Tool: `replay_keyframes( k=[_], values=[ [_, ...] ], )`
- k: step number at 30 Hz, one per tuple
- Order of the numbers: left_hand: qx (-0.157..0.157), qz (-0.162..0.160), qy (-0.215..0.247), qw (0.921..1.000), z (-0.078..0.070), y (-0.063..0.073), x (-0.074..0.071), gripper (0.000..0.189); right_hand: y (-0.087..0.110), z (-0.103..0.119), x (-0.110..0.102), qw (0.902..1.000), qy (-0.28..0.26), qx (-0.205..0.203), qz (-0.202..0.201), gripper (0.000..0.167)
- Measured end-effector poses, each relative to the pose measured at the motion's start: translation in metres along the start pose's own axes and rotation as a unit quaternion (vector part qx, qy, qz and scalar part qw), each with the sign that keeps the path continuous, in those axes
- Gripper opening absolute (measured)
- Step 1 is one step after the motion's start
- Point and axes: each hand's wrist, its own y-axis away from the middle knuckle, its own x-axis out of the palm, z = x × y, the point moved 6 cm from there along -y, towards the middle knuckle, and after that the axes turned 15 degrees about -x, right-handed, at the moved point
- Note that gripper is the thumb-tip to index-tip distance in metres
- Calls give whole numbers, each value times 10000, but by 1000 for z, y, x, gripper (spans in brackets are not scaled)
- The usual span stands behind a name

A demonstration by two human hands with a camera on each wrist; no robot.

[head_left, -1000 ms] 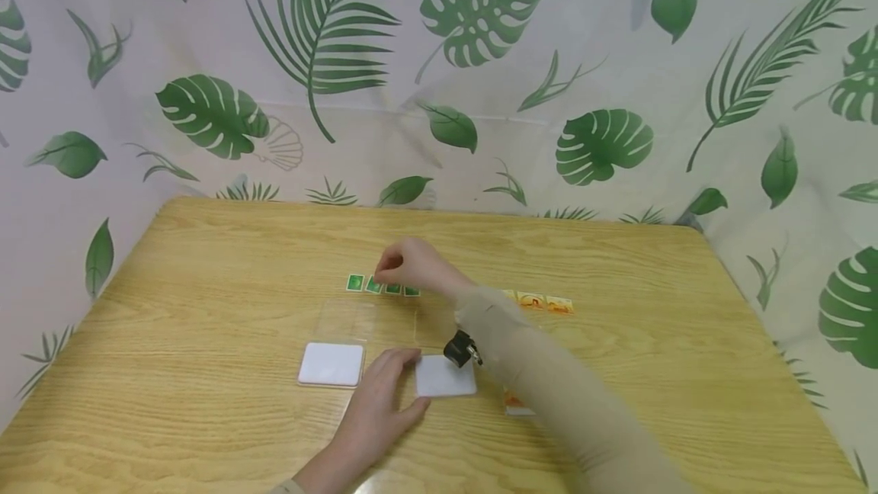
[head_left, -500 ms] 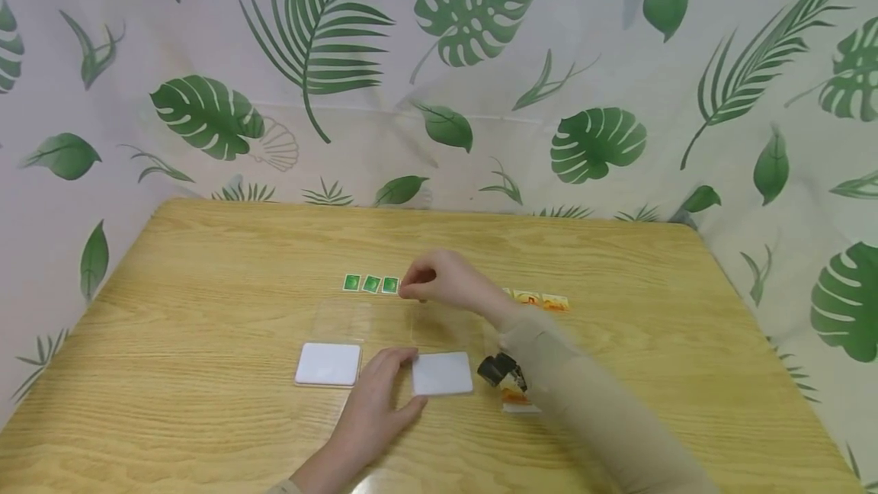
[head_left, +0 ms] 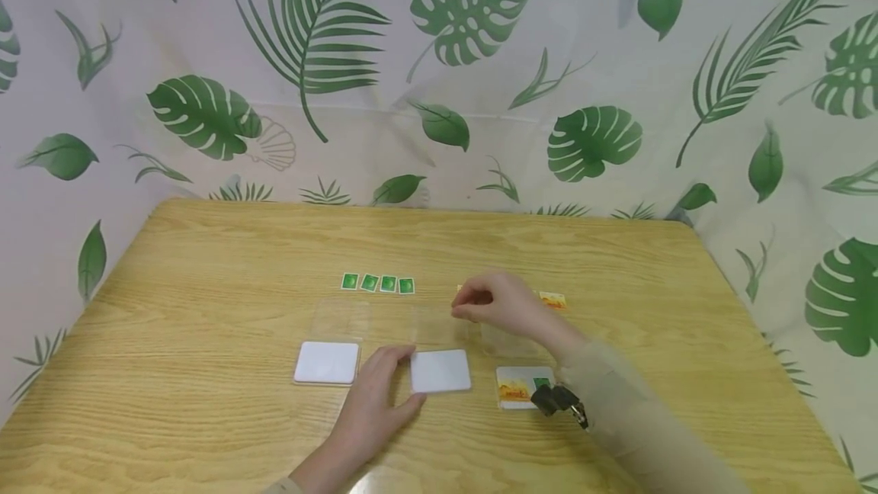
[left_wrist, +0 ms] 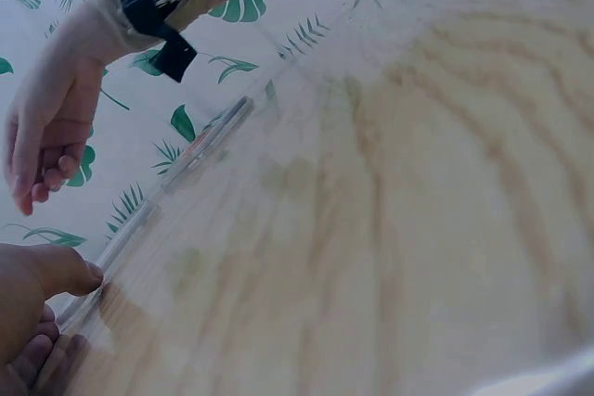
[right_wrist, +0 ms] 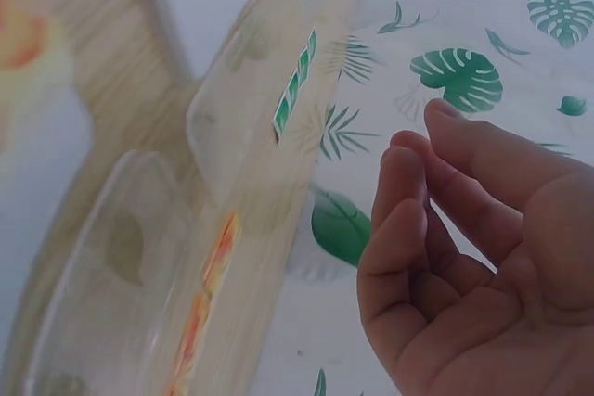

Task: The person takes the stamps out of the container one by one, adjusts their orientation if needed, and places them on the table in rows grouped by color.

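My left hand (head_left: 373,402) grips the left end of the middle white card (head_left: 441,371), its thumb at the near corner and fingers at the far one. The left wrist view shows its thumb on the thin edge. My right hand (head_left: 504,307) hovers by the orange stickers (head_left: 552,300), partly hiding their row. In the right wrist view its thumb and fingers are loosely curled, with nothing visible between them. Several small green stickers (head_left: 388,283) lie in a row to its left. A third card (head_left: 514,391) at right bears an orange and a green sticker.
Another white card (head_left: 327,362) lies left of my left hand. Behind the cards lie transparent plastic covers (head_left: 341,319), hard to make out. The wooden table (head_left: 206,288) ends at a leaf-printed backdrop (head_left: 384,143).
My right hand has moved right, from the green stickers to the orange ones, uncovering the whole green row and the stickered card. The left hand keeps its hold on the middle white card.
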Motion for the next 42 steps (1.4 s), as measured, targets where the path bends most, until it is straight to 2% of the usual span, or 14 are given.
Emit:
replay_keyframes(
  k=[5,10,14,16,20,25,35,42],
  values=[
    [-62,63,153,9998,0,0,0,60,23,-8,-6,9999,-14,50,-108,7],
    [-78,48,520,9986,-1,1,-2,59,46,-17,-11,9993,58,339,-120,8],
    [127,-38,807,9967,-7,2,-2,59,65,-24,-14,9984,164,526,-126,7],
    [259,12,958,9951,-12,2,0,59,73,-26,-14,9987,217,456,-110,8],
    [540,194,1217,9909,-24,3,9,58,85,-28,-14,9992,333,232,-31,14],
    [695,502,1572,9838,-40,4,26,60,94,-31,-10,9996,279,73,72,18],
    [509,1163,1721,9769,-66,5,61,60,101,-33,-1,9994,239,58,255,22],
    [587,1163,1654,9776,-78,5,73,65,100,-28,2,9991,269,121,321,22]
  ],
)
